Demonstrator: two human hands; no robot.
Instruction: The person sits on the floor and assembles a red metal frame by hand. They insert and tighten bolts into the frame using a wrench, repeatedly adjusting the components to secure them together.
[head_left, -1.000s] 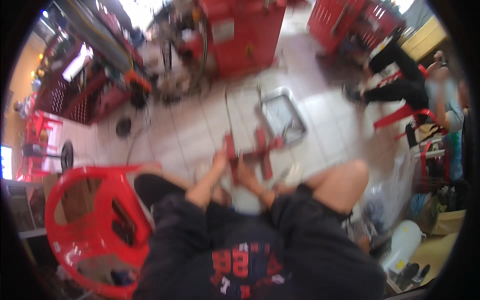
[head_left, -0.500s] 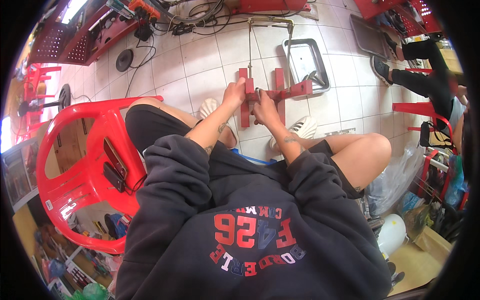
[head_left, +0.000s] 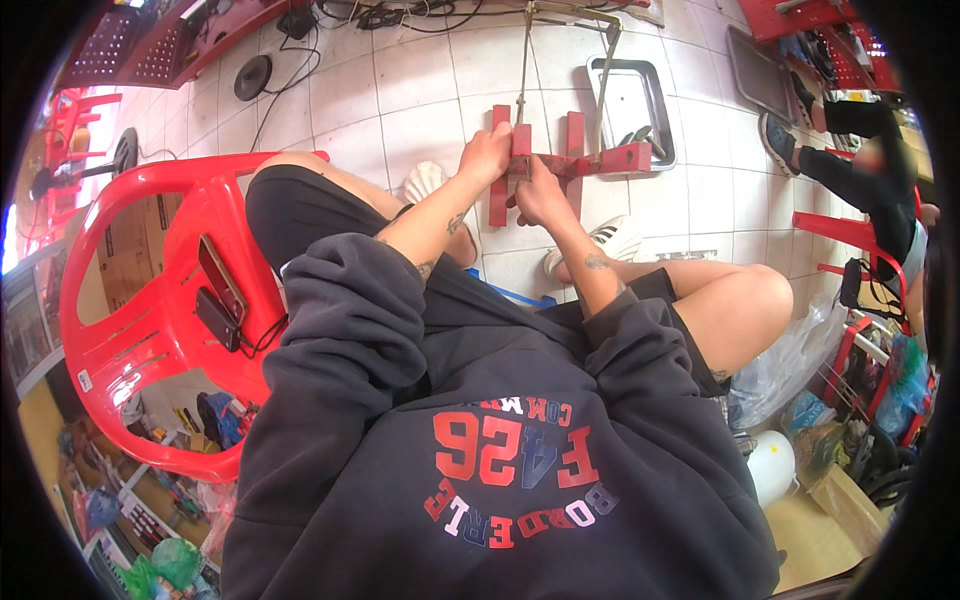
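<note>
Well, the stand [head_left: 574, 140] is a red metal piece, built of square bars: two run roughly parallel away from the person, a cross-piece links them, and an arm reaches out to the right, ending in a blunt block. The paint looks dull and worn along the cross-piece. It sits on the tiled floor [head_left: 420, 75] in front of the person, a little beyond the two pale shoes [head_left: 615, 237]. A thin metal frame [head_left: 524, 70] reaches up from it and away; how the two are joined is hard to tell. The right arm's end lies by the near edge of a shallow tray [head_left: 625, 92], in which some small metal parts rest.

The left hand [head_left: 487, 152] is at the stand's left side, its fingers closed on the bar near the foot of the frame. The right hand [head_left: 543, 193] is just beside it, fingers curled narrow against the cross-piece; whether they grip anything, I cannot tell.

Against half a second ago, the view is shifted, so stand and tray appear higher and further right. A small shiny bit showed by the right thumb then; now the hand hides that spot.
</note>
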